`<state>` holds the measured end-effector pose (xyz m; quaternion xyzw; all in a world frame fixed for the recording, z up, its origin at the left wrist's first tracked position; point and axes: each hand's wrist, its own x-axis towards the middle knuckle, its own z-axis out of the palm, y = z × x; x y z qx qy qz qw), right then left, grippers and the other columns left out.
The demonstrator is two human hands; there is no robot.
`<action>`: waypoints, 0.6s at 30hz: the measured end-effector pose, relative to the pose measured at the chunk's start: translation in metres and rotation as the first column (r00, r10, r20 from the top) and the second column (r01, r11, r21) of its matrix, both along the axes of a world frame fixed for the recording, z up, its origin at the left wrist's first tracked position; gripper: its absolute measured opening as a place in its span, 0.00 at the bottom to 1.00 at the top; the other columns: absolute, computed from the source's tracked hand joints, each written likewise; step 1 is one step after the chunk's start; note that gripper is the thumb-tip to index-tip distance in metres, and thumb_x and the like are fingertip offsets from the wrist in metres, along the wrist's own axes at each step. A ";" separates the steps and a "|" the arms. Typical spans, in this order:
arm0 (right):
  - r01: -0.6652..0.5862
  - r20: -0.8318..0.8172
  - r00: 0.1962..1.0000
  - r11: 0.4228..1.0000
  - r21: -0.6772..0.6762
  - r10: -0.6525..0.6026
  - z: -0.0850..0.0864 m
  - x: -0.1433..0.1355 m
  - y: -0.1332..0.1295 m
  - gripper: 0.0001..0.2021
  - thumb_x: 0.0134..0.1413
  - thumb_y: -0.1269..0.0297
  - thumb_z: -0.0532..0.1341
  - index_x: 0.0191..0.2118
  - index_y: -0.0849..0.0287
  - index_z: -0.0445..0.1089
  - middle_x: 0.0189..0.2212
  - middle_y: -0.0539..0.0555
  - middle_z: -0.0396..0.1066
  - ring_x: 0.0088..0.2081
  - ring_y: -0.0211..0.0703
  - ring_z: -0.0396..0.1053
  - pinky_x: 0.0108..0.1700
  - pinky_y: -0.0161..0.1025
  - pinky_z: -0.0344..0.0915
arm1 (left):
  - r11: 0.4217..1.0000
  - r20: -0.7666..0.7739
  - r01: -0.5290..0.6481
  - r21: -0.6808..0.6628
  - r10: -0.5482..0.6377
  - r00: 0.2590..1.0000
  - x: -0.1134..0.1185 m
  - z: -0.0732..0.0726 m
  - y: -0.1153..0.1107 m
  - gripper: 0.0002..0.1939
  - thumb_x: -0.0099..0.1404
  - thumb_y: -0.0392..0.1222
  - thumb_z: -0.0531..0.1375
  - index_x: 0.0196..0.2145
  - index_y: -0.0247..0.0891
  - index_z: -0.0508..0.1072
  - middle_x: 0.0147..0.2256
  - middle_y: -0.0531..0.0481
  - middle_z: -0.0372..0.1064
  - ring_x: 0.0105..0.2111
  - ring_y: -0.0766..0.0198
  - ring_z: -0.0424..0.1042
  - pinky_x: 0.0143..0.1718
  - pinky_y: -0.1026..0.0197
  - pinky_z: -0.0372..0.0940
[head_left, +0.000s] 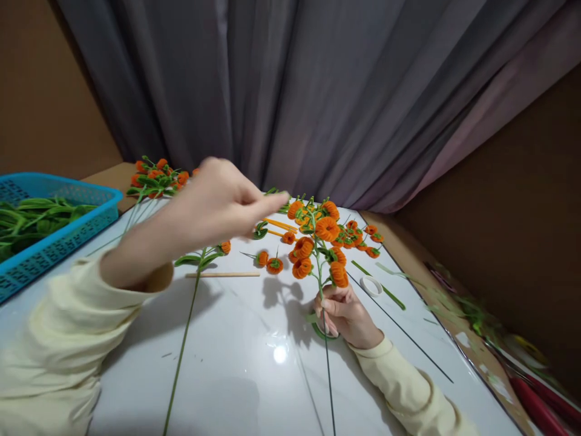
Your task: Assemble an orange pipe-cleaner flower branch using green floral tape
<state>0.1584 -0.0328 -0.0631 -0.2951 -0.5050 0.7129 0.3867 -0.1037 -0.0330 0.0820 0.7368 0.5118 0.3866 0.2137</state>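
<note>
My right hand [342, 312] is closed around the stem of an upright artificial pumpkin branch [327, 229], made of fuzzy orange pumpkins and green stems with a long dark wire below. Behind that hand, partly hidden, shows a roll of green tape [318, 329]. My left hand [222, 203] hangs in the air left of the branch's top, slightly blurred, its fingers curled and a fingertip close to the uppermost pumpkins. Whatever may sit in its fingers is hidden. Below it lies another green stem [188, 321] with leaves and an orange pumpkin.
A blue basket [102, 209] with green leaves stands at left. Orange bunches lie at back left [157, 178] and back right [351, 235]. Loose pumpkins [275, 265], a wooden stick [222, 275], a white ring [371, 286] and red-handled pliers [540, 402] lie around.
</note>
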 end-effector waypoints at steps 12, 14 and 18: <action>-0.019 -0.006 1.000 1.000 0.019 0.019 -0.001 0.001 -0.001 0.12 0.42 0.61 0.70 0.21 0.66 0.74 0.10 0.51 0.67 0.09 0.30 0.56 0.11 0.28 0.49 | 0.707 -0.383 0.360 0.608 -0.136 0.914 0.072 -0.058 0.000 0.13 0.66 0.36 0.53 0.27 0.32 0.74 0.29 0.44 0.72 0.33 0.59 0.66 0.36 0.58 0.60; -0.030 -0.005 1.000 0.999 0.028 0.030 -0.001 0.000 -0.002 0.12 0.42 0.62 0.69 0.21 0.66 0.74 0.10 0.51 0.66 0.09 0.30 0.57 0.11 0.28 0.49 | 0.715 -0.426 0.364 0.597 -0.101 0.899 0.077 -0.059 -0.009 0.12 0.66 0.37 0.54 0.30 0.31 0.75 0.31 0.44 0.74 0.35 0.55 0.65 0.36 0.56 0.60; -0.040 -0.004 0.999 0.998 0.043 0.040 -0.003 -0.001 -0.002 0.12 0.44 0.62 0.68 0.19 0.65 0.72 0.11 0.51 0.66 0.09 0.31 0.57 0.11 0.29 0.48 | 0.808 -0.405 0.292 0.512 -0.073 0.911 0.086 -0.071 -0.018 0.12 0.65 0.36 0.54 0.33 0.29 0.76 0.31 0.43 0.74 0.34 0.54 0.63 0.35 0.54 0.60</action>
